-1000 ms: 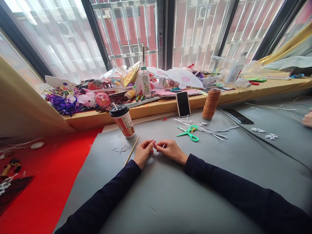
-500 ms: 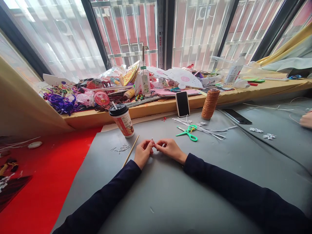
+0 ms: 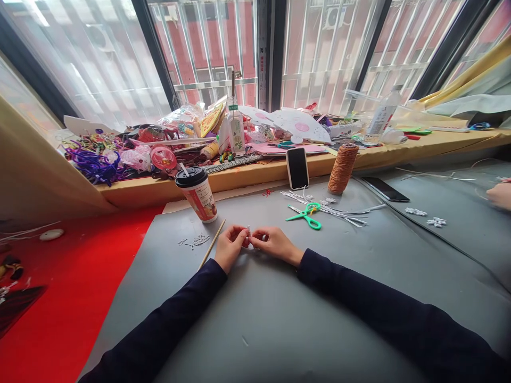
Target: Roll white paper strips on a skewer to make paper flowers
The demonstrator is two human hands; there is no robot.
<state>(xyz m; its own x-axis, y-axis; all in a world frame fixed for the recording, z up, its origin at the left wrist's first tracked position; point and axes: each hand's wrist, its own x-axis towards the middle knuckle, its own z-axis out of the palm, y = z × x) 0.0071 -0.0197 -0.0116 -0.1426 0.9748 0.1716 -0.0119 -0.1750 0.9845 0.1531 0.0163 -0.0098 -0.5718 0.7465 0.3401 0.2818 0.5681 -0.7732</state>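
Observation:
Close together over the grey table, my two hands pinch a small white cord piece [image 3: 248, 229], mostly covered by the fingers. My left hand [image 3: 229, 248] has thumb and forefinger closed on its left side. From the right, the fingertips of my right hand [image 3: 278, 244] press on the same piece. A thin wooden stick [image 3: 211, 244] lies beside my left hand, near some short white cord scraps [image 3: 197, 241]. Green-handled scissors [image 3: 306, 215] lie open beyond my right hand, next to a bundle of white cords [image 3: 339, 211].
A lidded paper cup [image 3: 199, 199] stands behind my left hand. Farther back are a propped phone [image 3: 297, 169], a brown thread spool [image 3: 343, 169] and a flat phone [image 3: 385, 189]. White knotted flowers [image 3: 436, 222] lie to the right, near another person's hand [image 3: 500, 195]. Clutter covers the sill.
My right fingers have shifted slightly and curled in closer to my left fingertips. A little more of the white cord piece shows above them. The view has moved slightly.

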